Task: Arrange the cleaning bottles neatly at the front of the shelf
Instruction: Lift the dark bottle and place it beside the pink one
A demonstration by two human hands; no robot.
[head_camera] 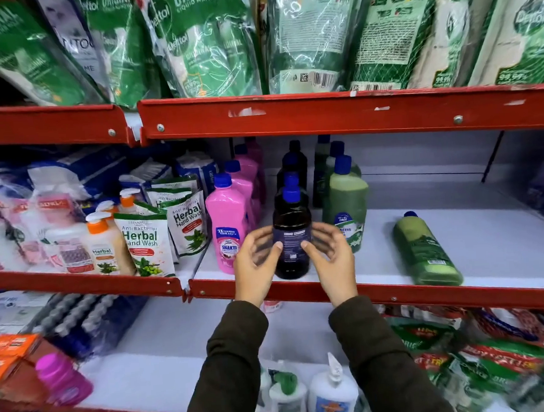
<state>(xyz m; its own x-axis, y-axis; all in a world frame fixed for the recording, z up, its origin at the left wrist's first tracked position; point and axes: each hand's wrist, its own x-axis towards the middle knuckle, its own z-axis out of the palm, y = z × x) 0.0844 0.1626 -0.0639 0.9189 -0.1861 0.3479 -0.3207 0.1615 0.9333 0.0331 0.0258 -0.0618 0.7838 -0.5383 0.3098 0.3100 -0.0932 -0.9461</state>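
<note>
A dark bottle [290,217] with a blue cap stands upright at the front of the middle shelf [399,293]. My left hand [256,271] and my right hand [331,262] cup it from both sides, fingers on its label. A pink bottle [227,228] stands to its left, a green bottle [346,210] to its right, each heading a row of like bottles running back. Another green bottle [426,249] lies on its side further right, cap pointing back.
Herbal hand wash pouches [147,243] and pump bottles [101,246] fill the shelf section to the left. Green refill pouches [207,39] hang over the upper shelf. White shelf floor shows around the lying bottle. The lower shelf holds pump bottles [333,391] and packets.
</note>
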